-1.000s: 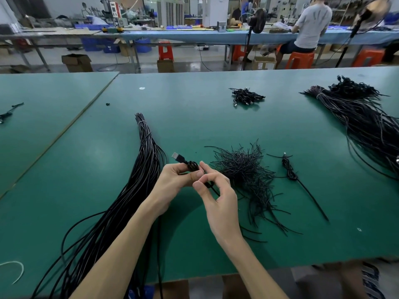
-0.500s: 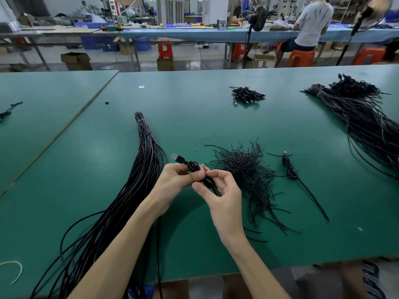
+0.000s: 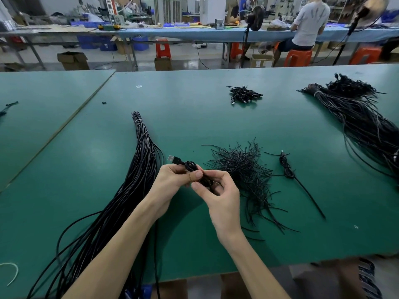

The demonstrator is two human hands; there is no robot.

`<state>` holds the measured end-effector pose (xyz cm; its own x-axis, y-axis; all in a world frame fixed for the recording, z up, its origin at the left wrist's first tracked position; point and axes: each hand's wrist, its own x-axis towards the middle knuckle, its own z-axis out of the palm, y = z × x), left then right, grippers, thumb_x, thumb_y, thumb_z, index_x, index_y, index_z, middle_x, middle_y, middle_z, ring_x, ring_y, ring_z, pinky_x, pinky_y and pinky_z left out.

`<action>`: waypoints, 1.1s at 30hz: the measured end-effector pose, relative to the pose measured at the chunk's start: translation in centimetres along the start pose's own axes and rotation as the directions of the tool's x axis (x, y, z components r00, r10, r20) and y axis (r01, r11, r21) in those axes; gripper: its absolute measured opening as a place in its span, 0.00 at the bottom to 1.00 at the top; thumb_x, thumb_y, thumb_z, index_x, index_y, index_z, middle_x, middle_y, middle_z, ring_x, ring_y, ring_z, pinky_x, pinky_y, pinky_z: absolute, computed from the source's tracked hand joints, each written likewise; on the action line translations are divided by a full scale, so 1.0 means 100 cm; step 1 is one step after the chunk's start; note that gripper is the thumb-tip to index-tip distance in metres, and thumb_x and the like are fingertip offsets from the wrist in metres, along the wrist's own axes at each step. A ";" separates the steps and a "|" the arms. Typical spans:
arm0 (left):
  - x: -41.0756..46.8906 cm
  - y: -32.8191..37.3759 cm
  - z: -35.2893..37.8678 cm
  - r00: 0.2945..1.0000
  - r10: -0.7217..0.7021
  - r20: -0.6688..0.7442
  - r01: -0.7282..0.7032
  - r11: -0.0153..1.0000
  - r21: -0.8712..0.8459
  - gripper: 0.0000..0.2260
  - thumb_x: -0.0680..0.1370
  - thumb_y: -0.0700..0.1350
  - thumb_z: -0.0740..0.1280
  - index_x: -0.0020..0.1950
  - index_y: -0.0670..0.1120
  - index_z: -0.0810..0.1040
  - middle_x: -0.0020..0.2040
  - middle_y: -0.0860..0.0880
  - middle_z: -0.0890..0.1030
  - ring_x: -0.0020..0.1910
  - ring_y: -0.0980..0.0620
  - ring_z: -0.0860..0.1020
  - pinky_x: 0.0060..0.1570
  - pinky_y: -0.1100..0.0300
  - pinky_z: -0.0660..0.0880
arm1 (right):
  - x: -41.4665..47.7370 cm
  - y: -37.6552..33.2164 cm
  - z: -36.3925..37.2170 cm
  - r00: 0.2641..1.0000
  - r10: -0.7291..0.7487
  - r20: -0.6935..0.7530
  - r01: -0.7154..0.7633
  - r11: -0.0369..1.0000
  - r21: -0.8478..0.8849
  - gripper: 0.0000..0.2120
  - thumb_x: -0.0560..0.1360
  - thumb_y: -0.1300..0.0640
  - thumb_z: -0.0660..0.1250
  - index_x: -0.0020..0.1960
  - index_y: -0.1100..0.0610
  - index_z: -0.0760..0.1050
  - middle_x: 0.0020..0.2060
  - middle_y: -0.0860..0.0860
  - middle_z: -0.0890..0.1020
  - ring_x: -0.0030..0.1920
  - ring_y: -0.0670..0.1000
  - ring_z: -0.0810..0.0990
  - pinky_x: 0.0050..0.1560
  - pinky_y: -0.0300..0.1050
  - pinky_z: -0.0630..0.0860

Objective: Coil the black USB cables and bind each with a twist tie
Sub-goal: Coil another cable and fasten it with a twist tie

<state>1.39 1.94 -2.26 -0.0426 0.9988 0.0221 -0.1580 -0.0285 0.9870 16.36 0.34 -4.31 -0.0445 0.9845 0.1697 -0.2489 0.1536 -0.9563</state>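
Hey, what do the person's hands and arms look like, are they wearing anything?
No gloves, rings or watch on the left hand or the right hand. The forearms are uncovered to the frame's edge, no sleeve in view. A thin tan band, perhaps tape, seems to wrap the left thumb.

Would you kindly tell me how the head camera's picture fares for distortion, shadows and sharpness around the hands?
Head view: the wide lens bows the edges of the green table. Head view: the light is even, with only a soft shadow under the forearms. Head view: the left hand, right hand and coiled cable are sharp, while the fan at top right is smeared.
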 end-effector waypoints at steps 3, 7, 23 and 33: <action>-0.001 0.000 0.001 0.998 -0.050 0.033 0.051 0.998 -0.041 0.13 0.66 0.48 0.80 0.47 0.44 0.88 0.45 0.43 0.86 0.47 0.46 0.82 0.53 0.54 0.76 | 0.000 0.000 0.000 1.000 0.003 -0.009 -0.003 1.000 -0.010 0.16 0.71 0.61 0.81 0.54 0.50 0.80 0.50 0.48 0.87 0.52 0.49 0.86 0.55 0.43 0.81; -0.002 0.000 0.001 0.993 -0.061 0.098 0.071 0.992 -0.103 0.07 0.69 0.45 0.78 0.45 0.46 0.88 0.46 0.44 0.86 0.49 0.49 0.84 0.52 0.61 0.80 | 0.000 0.000 0.000 1.000 -0.010 -0.015 0.009 1.000 -0.009 0.19 0.70 0.61 0.81 0.55 0.51 0.78 0.50 0.48 0.86 0.53 0.49 0.86 0.56 0.42 0.80; -0.001 -0.002 0.004 0.993 -0.117 -0.005 0.115 0.986 -0.119 0.16 0.62 0.49 0.82 0.46 0.43 0.89 0.47 0.43 0.87 0.48 0.50 0.85 0.49 0.61 0.81 | 0.002 0.003 -0.003 0.999 -0.036 0.003 0.036 0.999 -0.028 0.12 0.72 0.63 0.79 0.52 0.55 0.81 0.52 0.48 0.88 0.56 0.49 0.86 0.61 0.47 0.80; -0.003 0.000 0.002 0.992 -0.126 0.008 0.126 0.992 -0.001 0.18 0.66 0.51 0.82 0.50 0.42 0.88 0.48 0.45 0.87 0.44 0.54 0.77 0.41 0.58 0.67 | 0.005 0.008 -0.005 0.999 -0.033 -0.013 0.031 0.994 -0.101 0.12 0.72 0.68 0.77 0.47 0.56 0.77 0.45 0.45 0.87 0.48 0.44 0.85 0.51 0.37 0.78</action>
<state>1.62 1.64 -2.25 -0.0146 0.9947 -0.1016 -0.1627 0.0979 0.9818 16.58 0.99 -5.11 -0.0235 0.9800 0.1977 -0.1510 0.1920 -0.9697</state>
